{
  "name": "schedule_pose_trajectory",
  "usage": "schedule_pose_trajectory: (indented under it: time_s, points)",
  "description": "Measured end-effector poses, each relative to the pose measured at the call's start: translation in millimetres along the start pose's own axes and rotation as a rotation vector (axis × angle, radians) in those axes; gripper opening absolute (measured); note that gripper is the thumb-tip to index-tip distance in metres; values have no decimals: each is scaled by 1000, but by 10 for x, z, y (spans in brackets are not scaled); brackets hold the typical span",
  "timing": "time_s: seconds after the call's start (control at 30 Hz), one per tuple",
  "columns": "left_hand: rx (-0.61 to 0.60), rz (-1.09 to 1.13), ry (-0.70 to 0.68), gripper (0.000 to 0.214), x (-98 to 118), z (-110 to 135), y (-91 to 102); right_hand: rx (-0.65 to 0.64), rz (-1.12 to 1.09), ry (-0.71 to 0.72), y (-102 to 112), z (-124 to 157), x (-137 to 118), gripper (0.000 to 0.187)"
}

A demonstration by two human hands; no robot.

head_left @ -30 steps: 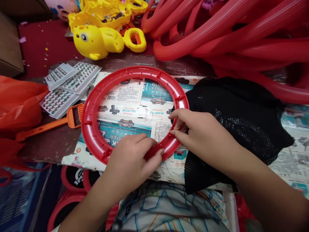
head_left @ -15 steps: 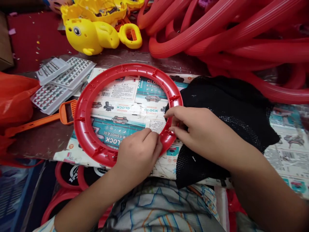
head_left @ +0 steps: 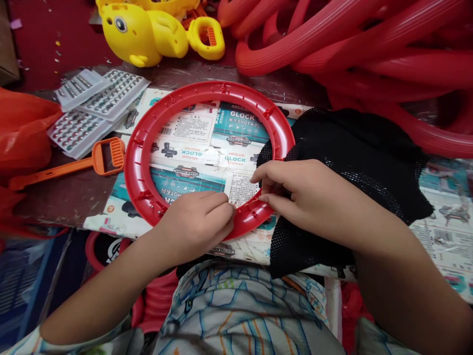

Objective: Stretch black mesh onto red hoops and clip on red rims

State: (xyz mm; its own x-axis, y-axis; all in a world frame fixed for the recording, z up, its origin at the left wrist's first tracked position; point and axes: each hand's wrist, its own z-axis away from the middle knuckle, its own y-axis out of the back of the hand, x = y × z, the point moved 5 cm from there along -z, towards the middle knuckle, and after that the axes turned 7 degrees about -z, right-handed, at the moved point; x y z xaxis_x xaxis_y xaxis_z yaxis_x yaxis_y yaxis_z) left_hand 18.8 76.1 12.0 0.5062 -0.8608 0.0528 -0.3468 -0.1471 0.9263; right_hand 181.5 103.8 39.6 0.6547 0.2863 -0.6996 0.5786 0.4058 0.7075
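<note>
A red plastic ring (head_left: pixel 137 162), with its hollow ribbed side up, lies on flattened printed cardboard. My left hand (head_left: pixel 201 217) is closed over the ring's near rim, its fingers curled down on the inner edge. At the right of the rim, my right hand (head_left: pixel 291 190) has its fingers curled in and the thumb tip close to the index finger. What these fingers hold, if anything, is too small to make out. Black mesh fabric (head_left: pixel 365 143) lies under the right hand and reaches beneath the ring's right side. Small screws show in the rim left of my left hand.
White trays of small shiny balls (head_left: pixel 114 93) lie at the left, near an orange plastic handle (head_left: pixel 108 157) and an orange bag (head_left: pixel 25 133). A yellow duck-shaped toy (head_left: pixel 138 37) sits at the back. Large red curved tubes (head_left: pixel 318 34) are heaped at the back right.
The ring has turned clockwise and shifted slightly right on the cardboard. My left hand has moved left along the near rim. My right hand stays at the right rim; the whole view has shifted a little.
</note>
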Motion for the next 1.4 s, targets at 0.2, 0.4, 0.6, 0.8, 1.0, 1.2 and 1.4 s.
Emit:
schedule_pose_trajectory:
  time_s: [0.2,0.4,0.6,0.8,1.0,1.2,1.4]
  points:
    - [8,33,11,33,4,7,-13,35,-35,-85,-34,-20,10,21]
    - [3,45,15,35,-49,12,-8,69,61,-251,-30,-8,-2,23]
    - [-101,112,99,31,-95,22,25,19,55,-337,-136,-30,41,22]
    - [-147,-17,308,35,24,-121,12,10,47,-348,-161,-26,56,25]
    - [-211,67,454,33,9,-165,-95,16,90,-309,-42,18,27,32]
    - [-235,176,523,25,-29,-141,-124,100,96,-156,99,20,-32,28]
    - [-213,177,444,27,-20,-73,-147,104,72,-140,70,-23,85,28]
